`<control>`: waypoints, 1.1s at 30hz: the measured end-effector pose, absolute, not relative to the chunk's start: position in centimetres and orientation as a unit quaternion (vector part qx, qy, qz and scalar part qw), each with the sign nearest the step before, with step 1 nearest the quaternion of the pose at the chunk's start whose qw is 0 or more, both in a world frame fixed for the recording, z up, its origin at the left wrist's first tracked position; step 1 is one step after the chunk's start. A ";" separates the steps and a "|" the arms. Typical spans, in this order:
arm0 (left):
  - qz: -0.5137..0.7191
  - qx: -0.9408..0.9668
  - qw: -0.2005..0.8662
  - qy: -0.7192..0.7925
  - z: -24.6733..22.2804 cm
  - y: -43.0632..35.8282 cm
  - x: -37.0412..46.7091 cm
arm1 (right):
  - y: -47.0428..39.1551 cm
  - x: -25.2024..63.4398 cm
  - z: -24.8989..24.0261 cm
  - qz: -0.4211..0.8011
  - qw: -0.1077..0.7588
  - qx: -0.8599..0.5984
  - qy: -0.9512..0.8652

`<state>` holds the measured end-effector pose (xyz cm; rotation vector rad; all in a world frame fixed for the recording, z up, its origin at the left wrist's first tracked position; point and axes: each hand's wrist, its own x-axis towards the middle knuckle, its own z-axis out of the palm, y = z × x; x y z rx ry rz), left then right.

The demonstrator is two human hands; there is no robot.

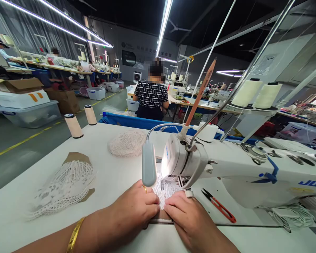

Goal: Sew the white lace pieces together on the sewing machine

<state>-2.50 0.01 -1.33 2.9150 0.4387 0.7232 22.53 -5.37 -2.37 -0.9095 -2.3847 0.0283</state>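
White lace [163, 194] lies under the needle area of a white sewing machine [184, 158], with a strip of brown card [163, 215] showing at its near edge. My left hand [133, 205] presses on the lace's left side, fingers curled together. From the right, my right hand [188, 214] grips the lace's other side with thumb and fingers closed. A grey lamp [149, 164] on a bent metal neck hangs just above my left fingers. Red-handled thread snips [219, 206] rest on the machine bed to the right of my right hand.
A lace piece on brown card [65, 182] lies at left, and a lace bundle [126, 143] behind. Two thread cones, a near one [73, 125] and a far one [90, 115], stand at the table's far left. A pencil [201, 91] sticks up from the machine. A person [152, 93] sits ahead.
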 end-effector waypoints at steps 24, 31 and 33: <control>0.228 0.936 0.028 0.267 -0.7 2.4 -2.2 | -4.0 22.4 -2.9 -0.043 0.235 -0.480 -0.844; 0.173 0.917 -0.046 0.358 1.0 1.1 -2.3 | -4.1 22.1 -3.0 -0.043 0.275 -0.446 -0.851; 0.172 0.919 -0.062 0.348 1.8 0.8 -2.4 | -4.2 21.7 -2.8 -0.025 0.300 -0.416 -0.858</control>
